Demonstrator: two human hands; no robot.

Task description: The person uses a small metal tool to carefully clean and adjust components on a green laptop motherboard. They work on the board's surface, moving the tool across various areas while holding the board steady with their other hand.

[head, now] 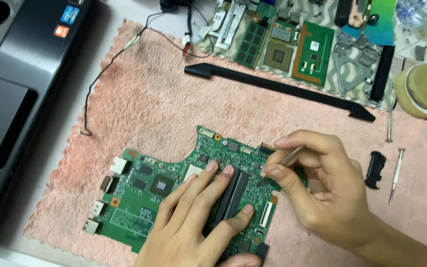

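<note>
Two hands: left hand (198, 217) flat, released, pressing green motherboard (174, 193); right hand (317, 183) pinching thin metal tool (291, 155), possibly tweezers.

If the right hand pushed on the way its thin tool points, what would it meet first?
The right hand aims its thin metal tool down-left; its tip already seems at the green circuit board, beside the black slot. Depth is unclear.

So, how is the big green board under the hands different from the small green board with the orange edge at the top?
The big green board is irregular in outline, with metal ports on its left edge; the small green board is a plain rectangle. The big one lies on the pink towel, pressed by the left hand while the right hand holds a thin tool to it; the small one lies untouched among loose parts. Both lie flat.
</note>
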